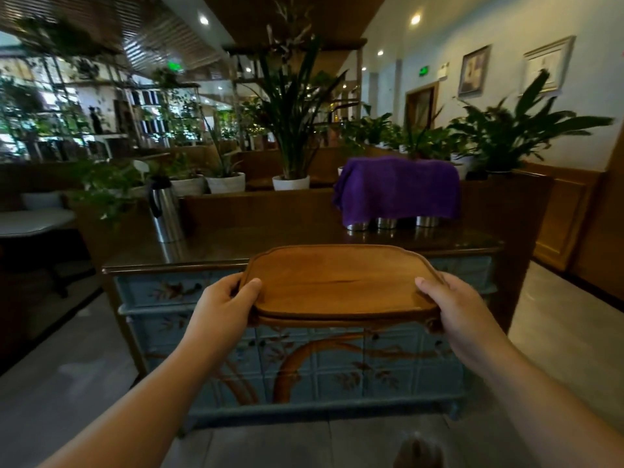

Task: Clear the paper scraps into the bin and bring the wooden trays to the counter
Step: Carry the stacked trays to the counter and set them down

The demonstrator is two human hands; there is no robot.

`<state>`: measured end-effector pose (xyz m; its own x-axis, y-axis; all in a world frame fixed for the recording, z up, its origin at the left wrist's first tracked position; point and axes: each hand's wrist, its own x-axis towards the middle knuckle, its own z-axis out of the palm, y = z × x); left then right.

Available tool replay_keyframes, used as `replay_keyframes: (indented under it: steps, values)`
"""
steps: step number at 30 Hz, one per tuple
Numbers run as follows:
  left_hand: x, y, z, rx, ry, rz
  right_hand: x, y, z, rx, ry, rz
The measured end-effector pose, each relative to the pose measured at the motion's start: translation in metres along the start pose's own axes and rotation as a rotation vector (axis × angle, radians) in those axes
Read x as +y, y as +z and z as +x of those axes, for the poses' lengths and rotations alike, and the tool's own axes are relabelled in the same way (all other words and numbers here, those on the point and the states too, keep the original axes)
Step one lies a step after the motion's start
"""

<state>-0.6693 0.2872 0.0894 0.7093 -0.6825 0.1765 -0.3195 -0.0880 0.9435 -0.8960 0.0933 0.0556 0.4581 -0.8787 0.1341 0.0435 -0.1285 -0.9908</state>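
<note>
I hold stacked wooden trays [341,282] level in front of me, the top one empty and a second edge showing beneath it. My left hand [223,307] grips the left end, thumb on top. My right hand [456,307] grips the right end the same way. The trays hover just before the near edge of the counter [236,246], a dark glossy top on a blue painted cabinet. No paper scraps or bin are in view.
On the counter stand a steel thermos jug [165,212] at the left and steel canisters under a purple cloth [398,189] at the back right. Potted plants [290,182] line the ledge behind. Grey floor runs on both sides of the cabinet.
</note>
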Motion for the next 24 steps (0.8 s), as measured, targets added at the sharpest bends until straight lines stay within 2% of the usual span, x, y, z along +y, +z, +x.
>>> replay_keyframes:
  steps: [6, 14, 18, 24]
  values:
    - [-0.029, 0.016, 0.116, 0.108, -0.049, 0.016, 0.030, 0.035, 0.134, -0.086, 0.015, 0.003]
    - [-0.063, 0.025, 0.245, 0.191, -0.130, 0.059, 0.046, 0.087, 0.281, -0.234, 0.051, -0.135]
    - [-0.089, 0.019, 0.300, 0.182, -0.175, 0.042, 0.065, 0.117, 0.331, -0.281, 0.060, -0.187]
    - [-0.135, 0.007, 0.398, 0.139, -0.211, 0.032, 0.093, 0.168, 0.405, -0.254, 0.107, -0.222]
